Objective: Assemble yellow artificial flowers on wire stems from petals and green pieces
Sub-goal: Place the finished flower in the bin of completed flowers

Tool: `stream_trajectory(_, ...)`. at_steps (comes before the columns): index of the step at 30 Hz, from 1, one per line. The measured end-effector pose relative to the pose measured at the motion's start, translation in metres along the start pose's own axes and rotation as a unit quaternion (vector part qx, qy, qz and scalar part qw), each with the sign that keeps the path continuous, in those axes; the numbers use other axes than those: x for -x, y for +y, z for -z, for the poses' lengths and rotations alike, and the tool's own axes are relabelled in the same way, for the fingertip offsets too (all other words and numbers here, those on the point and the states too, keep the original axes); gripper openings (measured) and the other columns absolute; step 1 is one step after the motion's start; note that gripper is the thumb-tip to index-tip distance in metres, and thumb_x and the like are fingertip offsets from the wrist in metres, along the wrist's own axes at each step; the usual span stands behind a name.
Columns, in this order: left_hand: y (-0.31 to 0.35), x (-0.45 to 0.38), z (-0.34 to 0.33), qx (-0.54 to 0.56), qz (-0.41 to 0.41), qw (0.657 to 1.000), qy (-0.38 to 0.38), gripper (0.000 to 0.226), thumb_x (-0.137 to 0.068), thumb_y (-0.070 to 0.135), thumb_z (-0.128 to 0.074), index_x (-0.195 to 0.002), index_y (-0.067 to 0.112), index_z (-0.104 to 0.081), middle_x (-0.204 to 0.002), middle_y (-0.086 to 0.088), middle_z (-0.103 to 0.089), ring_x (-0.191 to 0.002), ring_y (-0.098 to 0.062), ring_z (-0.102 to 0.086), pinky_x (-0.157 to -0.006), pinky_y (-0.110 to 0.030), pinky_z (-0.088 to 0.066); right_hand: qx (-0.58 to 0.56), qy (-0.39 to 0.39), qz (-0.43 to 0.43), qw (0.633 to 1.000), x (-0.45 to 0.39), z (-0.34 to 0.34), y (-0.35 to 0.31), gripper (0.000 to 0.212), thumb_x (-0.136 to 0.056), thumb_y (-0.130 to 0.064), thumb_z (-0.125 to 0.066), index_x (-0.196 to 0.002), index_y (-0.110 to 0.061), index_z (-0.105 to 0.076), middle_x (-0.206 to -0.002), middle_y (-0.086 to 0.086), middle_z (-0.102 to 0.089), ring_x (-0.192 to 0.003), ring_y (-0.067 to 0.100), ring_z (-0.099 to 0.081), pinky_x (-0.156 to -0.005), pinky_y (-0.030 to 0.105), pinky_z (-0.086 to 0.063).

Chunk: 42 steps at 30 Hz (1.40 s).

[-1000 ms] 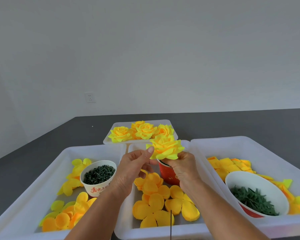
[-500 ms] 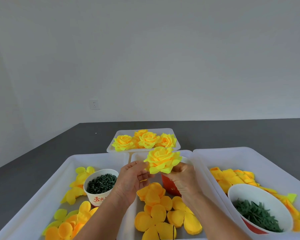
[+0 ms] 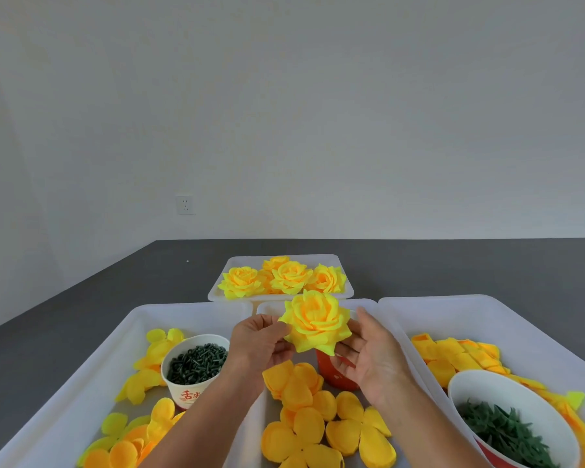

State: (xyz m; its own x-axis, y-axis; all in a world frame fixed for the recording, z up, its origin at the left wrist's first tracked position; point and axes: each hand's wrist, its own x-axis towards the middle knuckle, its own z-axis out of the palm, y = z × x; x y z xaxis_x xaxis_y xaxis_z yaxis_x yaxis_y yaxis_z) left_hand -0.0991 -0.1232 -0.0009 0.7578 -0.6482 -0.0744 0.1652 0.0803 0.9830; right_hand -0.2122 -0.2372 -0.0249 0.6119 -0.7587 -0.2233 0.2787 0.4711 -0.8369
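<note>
Two hands are meeting over the middle tray (image 3: 264, 393) as I am watching remotely: nearest me, loose orange petals (image 3: 304, 420) are lying in that tray, with more petals in the side trays beside a paper cup of dark green pieces (image 3: 196, 363) and a bowl of green leaves (image 3: 500, 434). Above them, the left hand (image 3: 254, 346) is pinching the outer petals of a yellow flower (image 3: 314, 324), its fingers curled onto the bloom, while the right hand (image 3: 372, 356) is cupping it from the other side with fingers loosely spread. Whether a wire stem is hanging below, I cannot tell. I am judging this bloom nearly finished and being shaped or checked; next it is calling for a gentle carry to the far tray (image 3: 347, 293), where finished flowers (image 3: 284, 276) are waiting on the grey surface (image 3: 487, 268).
</note>
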Motion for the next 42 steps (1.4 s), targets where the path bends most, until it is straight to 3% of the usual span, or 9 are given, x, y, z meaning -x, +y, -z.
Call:
stream_trajectory(4,0.009,-0.005,-0.002,-0.043,-0.016,0.999,-0.007,0.007,-0.084,-0.002,-0.062,-0.079,0.002,-0.058,-0.069,-0.015,-0.06,-0.054,-0.02,-0.058,-0.046,-0.022,-0.052,0.049,0.009,-0.007,0.999,-0.001,-0.007,-0.001,0.027,-0.08,-0.024,-0.071,-0.102,-0.011,-0.063,-0.089,0.011,-0.072,-0.078,0.023,-0.067,-0.056,0.031,-0.05)
stream_trajectory(8,0.018,-0.013,-0.003,-0.019,-0.038,0.999,-0.023,0.007,-0.085,0.006,-0.065,-0.085,0.003,-0.059,-0.069,-0.01,-0.063,-0.055,-0.016,-0.063,-0.049,-0.021,-0.052,0.026,0.022,-0.018,0.999,-0.014,-0.021,-0.022,0.02,-0.081,-0.013,-0.07,-0.098,-0.005,-0.062,-0.087,0.013,-0.071,-0.067,0.022,-0.066,-0.05,0.028,-0.049)
stream_trajectory(13,0.028,-0.035,0.002,0.023,-0.063,0.998,0.021,0.02,-0.088,0.022,-0.063,-0.104,0.011,-0.059,-0.091,-0.011,-0.071,-0.069,-0.021,-0.068,-0.058,-0.025,-0.052,0.016,0.007,0.014,1.0,-0.057,-0.07,-0.051,0.013,-0.083,-0.008,-0.065,-0.094,-0.006,-0.06,-0.083,0.012,-0.064,-0.061,0.02,-0.061,-0.047,0.023,-0.049)
stream_trajectory(17,0.018,-0.045,0.009,0.019,-0.06,0.996,0.065,0.008,-0.093,0.015,-0.056,-0.096,0.01,-0.061,-0.078,-0.005,-0.072,-0.06,-0.017,-0.067,-0.056,-0.025,-0.05,0.021,0.001,0.033,0.999,-0.105,-0.12,-0.057,0.019,-0.081,-0.006,-0.067,-0.098,-0.004,-0.059,-0.086,0.013,-0.058,-0.062,0.02,-0.057,-0.048,0.025,-0.048)
stream_trajectory(22,0.005,-0.052,0.011,0.026,-0.042,0.997,0.068,0.01,-0.094,0.011,-0.053,-0.092,0.008,-0.062,-0.074,-0.006,-0.073,-0.054,-0.015,-0.065,-0.053,-0.024,-0.048,0.089,0.06,0.088,0.99,-0.162,-0.156,-0.04,0.019,-0.076,-0.006,-0.071,-0.069,-0.007,-0.053,-0.073,0.01,-0.055,-0.053,0.019,-0.054,-0.052,0.03,-0.053)
stream_trajectory(25,0.003,-0.053,0.01,0.013,-0.036,0.997,0.064,0.012,-0.095,0.012,-0.051,-0.092,0.008,-0.062,-0.071,-0.002,-0.073,-0.053,-0.013,-0.065,-0.051,-0.022,-0.049,0.226,0.124,0.132,0.957,-0.186,-0.156,-0.024,0.014,-0.075,-0.006,-0.068,-0.078,-0.006,-0.054,-0.073,0.006,-0.055,-0.062,0.028,-0.063,-0.07,0.04,-0.056)
stream_trajectory(29,0.004,-0.054,0.01,-0.005,-0.032,0.997,0.07,0.011,-0.096,0.012,-0.05,-0.092,0.01,-0.06,-0.072,-0.002,-0.071,-0.052,-0.011,-0.064,-0.049,-0.019,-0.048,0.409,0.133,0.165,0.888,-0.197,-0.145,-0.001,0.031,-0.08,-0.011,-0.058,-0.11,-0.006,-0.052,-0.097,0.007,-0.062,-0.09,0.034,-0.067,-0.081,0.036,-0.054)
stream_trajectory(35,0.004,-0.056,0.009,-0.017,-0.034,0.996,0.077,0.013,-0.096,0.011,-0.048,-0.088,0.012,-0.059,-0.072,-0.003,-0.069,-0.051,-0.01,-0.062,-0.048,-0.018,-0.047,0.53,0.145,0.213,0.807,-0.189,-0.141,-0.008,0.02,-0.083,-0.028,-0.057,-0.088,-0.008,-0.059,-0.084,0.005,-0.059,-0.08,0.025,-0.054,-0.064,0.029,-0.037)
stream_trajectory(42,0.005,-0.055,0.01,-0.037,-0.052,0.995,0.076,0.016,-0.096,0.013,-0.049,-0.086,0.016,-0.06,-0.069,0.001,-0.069,-0.049,-0.008,-0.062,-0.047,-0.016,-0.046,0.55,0.145,0.231,0.789,-0.18,-0.137,-0.012,0.027,-0.088,-0.03,-0.053,-0.091,-0.005,-0.063,-0.096,0.012,-0.065,-0.094,0.03,-0.059,-0.067,0.028,-0.036)
